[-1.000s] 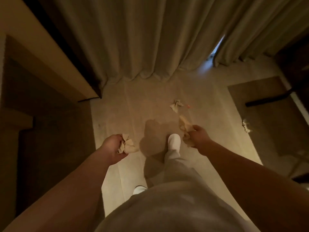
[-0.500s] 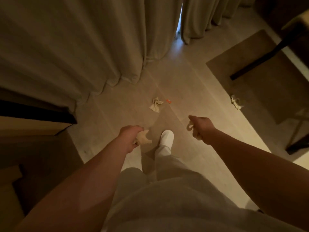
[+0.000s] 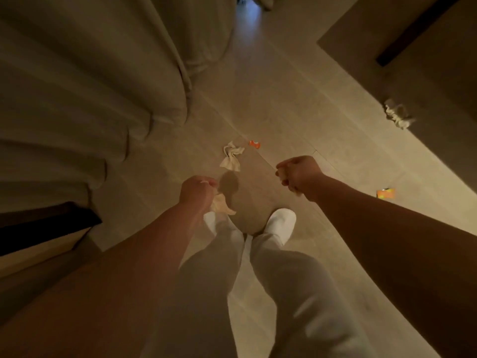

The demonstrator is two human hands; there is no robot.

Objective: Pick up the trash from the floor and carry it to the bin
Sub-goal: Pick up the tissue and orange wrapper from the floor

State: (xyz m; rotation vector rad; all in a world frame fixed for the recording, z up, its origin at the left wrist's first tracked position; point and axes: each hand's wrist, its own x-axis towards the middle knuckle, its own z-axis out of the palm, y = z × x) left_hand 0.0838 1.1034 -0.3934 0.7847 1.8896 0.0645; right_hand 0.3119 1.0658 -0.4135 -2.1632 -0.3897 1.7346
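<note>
Left hand (image 3: 196, 190) fisted around a crumpled, soft tissue (image 3: 221, 206) that sticks out below the knuckles. Right hand (image 3: 299, 172) clenched on a paper wad (image 3: 280, 173), barely showing. Ahead, between both fists, a twisted white tissue scrap (image 3: 231, 159) lies on the smooth floor (image 3: 296, 109), a small orange piece (image 3: 254, 143) just beside it.

Right hand (image 3: 299, 174) at 1 o'clock conceals most of its paper wad (image 3: 281, 174). Orange wrapper (image 3: 386, 194) at 3 o'clock: markings illegible. Crumpled scrap (image 3: 397, 116) at 2 o'clock: motion-blurred.
</note>
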